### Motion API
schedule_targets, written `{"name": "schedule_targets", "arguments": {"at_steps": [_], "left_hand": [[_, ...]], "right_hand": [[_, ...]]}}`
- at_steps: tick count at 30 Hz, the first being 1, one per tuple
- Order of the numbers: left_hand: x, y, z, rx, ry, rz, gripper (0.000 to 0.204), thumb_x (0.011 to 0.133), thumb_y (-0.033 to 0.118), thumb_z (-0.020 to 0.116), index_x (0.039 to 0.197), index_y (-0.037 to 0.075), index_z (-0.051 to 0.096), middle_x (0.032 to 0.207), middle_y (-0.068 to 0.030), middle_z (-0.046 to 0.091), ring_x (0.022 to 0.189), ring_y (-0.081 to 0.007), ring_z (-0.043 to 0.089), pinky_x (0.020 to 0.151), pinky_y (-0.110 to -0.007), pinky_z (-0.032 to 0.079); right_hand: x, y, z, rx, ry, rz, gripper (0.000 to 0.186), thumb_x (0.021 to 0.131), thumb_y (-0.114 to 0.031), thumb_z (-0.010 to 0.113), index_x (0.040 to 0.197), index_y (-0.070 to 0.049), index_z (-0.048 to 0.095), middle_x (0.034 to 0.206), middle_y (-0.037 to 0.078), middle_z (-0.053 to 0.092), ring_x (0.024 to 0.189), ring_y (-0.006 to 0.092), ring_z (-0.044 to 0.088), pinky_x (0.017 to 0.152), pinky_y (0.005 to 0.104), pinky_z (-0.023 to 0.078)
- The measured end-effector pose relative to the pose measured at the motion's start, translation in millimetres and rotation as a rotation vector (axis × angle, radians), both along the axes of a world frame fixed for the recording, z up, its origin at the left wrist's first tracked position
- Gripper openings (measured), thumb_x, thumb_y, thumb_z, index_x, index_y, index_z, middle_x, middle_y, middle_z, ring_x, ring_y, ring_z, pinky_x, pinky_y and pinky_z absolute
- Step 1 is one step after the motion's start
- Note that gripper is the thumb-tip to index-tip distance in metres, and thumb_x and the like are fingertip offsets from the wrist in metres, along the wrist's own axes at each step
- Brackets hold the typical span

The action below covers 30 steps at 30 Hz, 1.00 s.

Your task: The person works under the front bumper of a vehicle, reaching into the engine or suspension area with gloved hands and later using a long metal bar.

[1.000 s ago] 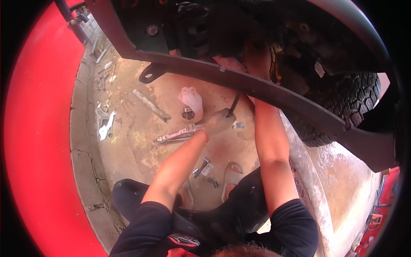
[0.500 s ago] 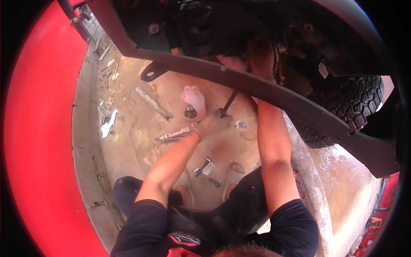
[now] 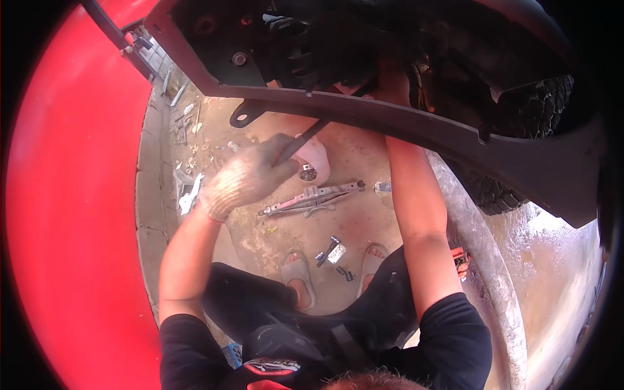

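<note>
My left hand, in a pale knitted glove, is closed round a dark bar-shaped tool. The bar slants up and right behind the black beam of a vehicle, so its far end is hidden. My right arm passes behind that same beam into the dark space under the vehicle, and its fingers are lost in shadow. Below the bar lies a pale pinkish container with small dark parts at its mouth. A scissor jack rests folded low on the floor beneath my left hand.
Sockets and small metal parts lie between my sandalled feet. A treaded tyre is at the right, beside a pale curved pipe-like length. A large red panel and a block kerb border the left. Debris lies near the kerb.
My left hand has risen up and left with the bar, uncovering the jack. My right arm stays reaching behind the beam. The view has shifted slightly.
</note>
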<state>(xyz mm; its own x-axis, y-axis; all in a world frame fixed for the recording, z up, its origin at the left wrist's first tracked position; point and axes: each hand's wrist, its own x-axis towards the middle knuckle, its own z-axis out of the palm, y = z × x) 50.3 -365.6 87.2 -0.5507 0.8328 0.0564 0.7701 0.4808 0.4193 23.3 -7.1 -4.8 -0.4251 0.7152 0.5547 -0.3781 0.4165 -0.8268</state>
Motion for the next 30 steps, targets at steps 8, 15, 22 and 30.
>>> {"name": "schedule_targets", "arguments": {"at_steps": [8, 15, 22, 30], "left_hand": [[1.9, 69.9, -134.6, -0.112, -0.375, -0.037, 0.039, 0.093, 0.039, 0.062, 0.115, 0.007, 0.065, 0.101, -0.0169, 0.071, 0.098, -0.0291, 0.069, 0.089, -0.043, 0.052], [-21.4, 126.3, -211.0, 0.02, -0.778, -0.06, 0.028, 0.093, 0.034, 0.064, 0.093, 0.006, 0.068, 0.077, -0.0041, 0.06, 0.073, -0.0162, 0.059, 0.071, -0.036, 0.049], [-34.7, 56.3, -179.0, 0.227, -0.181, -0.167, 0.033, 0.095, 0.036, 0.064, 0.111, 0.007, 0.067, 0.079, -0.0079, 0.062, 0.076, -0.0204, 0.063, 0.074, -0.038, 0.051], [-8.7, 16.7, -17.0, -0.005, -0.105, 0.043, 0.046, 0.099, 0.028, 0.065, 0.138, 0.004, 0.06, 0.116, -0.023, 0.073, 0.101, -0.0355, 0.074, 0.089, -0.043, 0.054]], "right_hand": [[25.6, -7.4, 12.6, -0.013, -0.245, -0.139, 0.03, 0.097, -0.026, 0.057, 0.099, -0.001, 0.073, 0.088, 0.019, 0.075, 0.077, 0.0358, 0.074, 0.069, 0.0452, 0.057], [3.3, 19.1, -15.9, 0.395, -0.201, -0.241, 0.031, 0.098, -0.03, 0.058, 0.086, -0.004, 0.07, 0.072, 0.012, 0.071, 0.067, 0.0255, 0.073, 0.063, 0.041, 0.055], [2.2, -9.6, -5.4, 0.05, -0.141, -0.242, 0.027, 0.093, -0.029, 0.067, 0.101, -0.003, 0.075, 0.101, 0.02, 0.074, 0.094, 0.0345, 0.074, 0.076, 0.0459, 0.058], [6.7, 10.5, -4.0, -0.185, -0.004, 0.195, 0.038, 0.107, -0.033, 0.053, 0.122, -0.003, 0.071, 0.12, 0.024, 0.07, 0.116, 0.0365, 0.067, 0.099, 0.0453, 0.052]]}}
